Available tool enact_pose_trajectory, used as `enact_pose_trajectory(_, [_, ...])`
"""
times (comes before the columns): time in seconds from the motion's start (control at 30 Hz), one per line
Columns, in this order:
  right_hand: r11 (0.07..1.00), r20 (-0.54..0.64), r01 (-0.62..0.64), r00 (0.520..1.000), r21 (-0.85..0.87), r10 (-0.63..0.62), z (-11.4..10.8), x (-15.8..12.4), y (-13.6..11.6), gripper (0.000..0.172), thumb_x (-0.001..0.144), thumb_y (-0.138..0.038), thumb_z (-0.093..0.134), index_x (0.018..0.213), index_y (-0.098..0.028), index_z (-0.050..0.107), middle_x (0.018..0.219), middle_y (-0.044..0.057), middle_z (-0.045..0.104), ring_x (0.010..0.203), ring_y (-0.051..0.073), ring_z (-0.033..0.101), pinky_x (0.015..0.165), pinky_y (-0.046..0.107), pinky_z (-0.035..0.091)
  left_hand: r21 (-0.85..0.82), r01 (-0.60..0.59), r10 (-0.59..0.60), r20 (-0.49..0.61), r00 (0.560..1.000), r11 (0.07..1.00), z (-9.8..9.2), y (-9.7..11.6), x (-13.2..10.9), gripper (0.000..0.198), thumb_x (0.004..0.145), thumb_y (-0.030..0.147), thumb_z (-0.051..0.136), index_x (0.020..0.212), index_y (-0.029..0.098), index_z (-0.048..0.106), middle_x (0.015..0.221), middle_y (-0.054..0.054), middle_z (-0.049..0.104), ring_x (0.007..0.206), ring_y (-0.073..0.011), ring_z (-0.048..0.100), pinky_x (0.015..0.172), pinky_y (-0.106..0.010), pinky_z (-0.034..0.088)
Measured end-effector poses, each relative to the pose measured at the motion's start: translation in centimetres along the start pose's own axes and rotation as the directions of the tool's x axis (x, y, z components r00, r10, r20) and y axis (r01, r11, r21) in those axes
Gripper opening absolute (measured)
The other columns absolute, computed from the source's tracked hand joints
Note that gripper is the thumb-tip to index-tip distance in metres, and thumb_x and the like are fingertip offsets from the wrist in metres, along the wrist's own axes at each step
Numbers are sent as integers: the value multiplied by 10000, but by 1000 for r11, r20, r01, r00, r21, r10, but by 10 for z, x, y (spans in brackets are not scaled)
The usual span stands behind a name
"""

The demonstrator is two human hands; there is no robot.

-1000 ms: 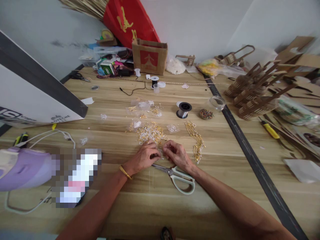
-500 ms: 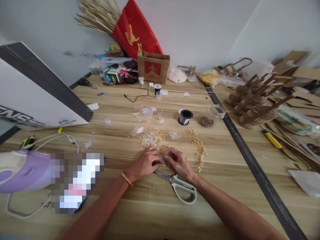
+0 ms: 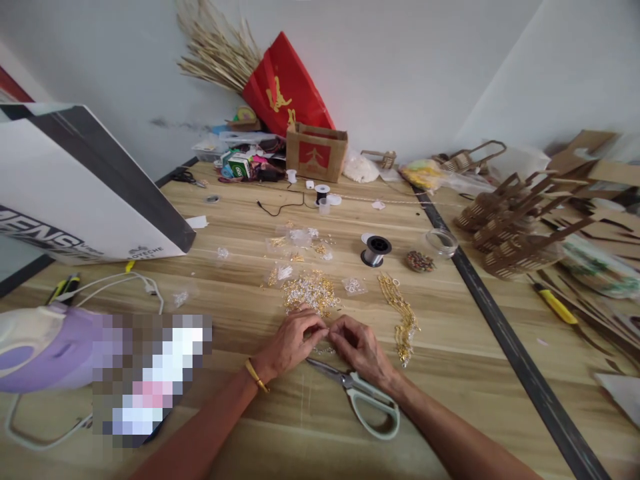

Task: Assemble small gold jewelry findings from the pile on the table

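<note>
My left hand (image 3: pixel 294 341), with a gold bangle (image 3: pixel 257 377) at its wrist, is closed in a pinch. Its fingertips meet those of my right hand (image 3: pixel 364 348), which is pinched too. What lies between the fingers is too small to make out. Below the fingertips, a thin silvery beaded strand (image 3: pixel 324 349) shows on the table. Just beyond my fingers is a pile of gold and clear beads (image 3: pixel 311 291). A pair of scissors (image 3: pixel 370 407) with pale green handles lies under and beside my right wrist, blades towards the left.
Gold chains (image 3: pixel 400 317) lie to the right, near a small bag of rings (image 3: pixel 354 285). Behind stand a wire spool (image 3: pixel 375 252) and a clear jar (image 3: pixel 440 243). At left are a blurred phone (image 3: pixel 160 380), a purple appliance (image 3: pixel 60 347) and a white box (image 3: pixel 75 193). Small woven baskets (image 3: pixel 515 233) crowd the right.
My two hands have come together, fingertips now meeting where a small gap was. The silvery strand shows more clearly below them. The whole view has shifted slightly with my head.
</note>
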State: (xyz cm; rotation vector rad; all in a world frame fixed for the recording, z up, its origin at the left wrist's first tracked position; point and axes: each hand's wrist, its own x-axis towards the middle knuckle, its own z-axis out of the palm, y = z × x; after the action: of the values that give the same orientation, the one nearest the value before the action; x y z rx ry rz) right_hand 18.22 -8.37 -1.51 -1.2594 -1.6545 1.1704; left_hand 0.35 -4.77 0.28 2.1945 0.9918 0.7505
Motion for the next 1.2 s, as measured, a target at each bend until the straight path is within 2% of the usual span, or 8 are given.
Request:
enact_pose_trajectory(0.3, [1000,-6,-5,1000,-4,5,0,1,1,186,868,-339,540,807,-166,564,607,-31,460,541,106,391,491,220,309,-17,-22,23,19,1000,1000,2,-3,-2,94,833,175,599,745,154,625,686,-6,583,734,-150,519,775,-295,425])
enact_pose_trajectory(0.63, [1000,-23,-12,1000,-9,12,3,1,0,170,849,-323,552,805,-159,573,614,-27,475,532,103,391,486,221,307,-14,-31,31,-13,999,999,4,-6,-3,113,823,137,591,713,159,610,689,-8,581,736,-152,517,778,-297,426])
enact_pose_trajectory(1.0, [999,-23,-4,1000,-32,3,1,1,-4,166,850,-291,515,762,-153,538,585,-44,419,527,96,366,491,213,299,-14,-2,1,-44,999,1000,2,2,1,123,791,105,610,678,153,606,675,-8,594,713,-147,521,780,-289,420])
enact_pose_trajectory(1.2, [1000,-26,20,999,-14,-20,1,2,-1,159,848,-283,510,773,-148,551,614,-29,446,556,106,387,517,220,314,56,25,-28,41,999,998,-5,8,6,127,797,108,600,678,153,612,678,-10,598,717,-148,528,748,-273,429])
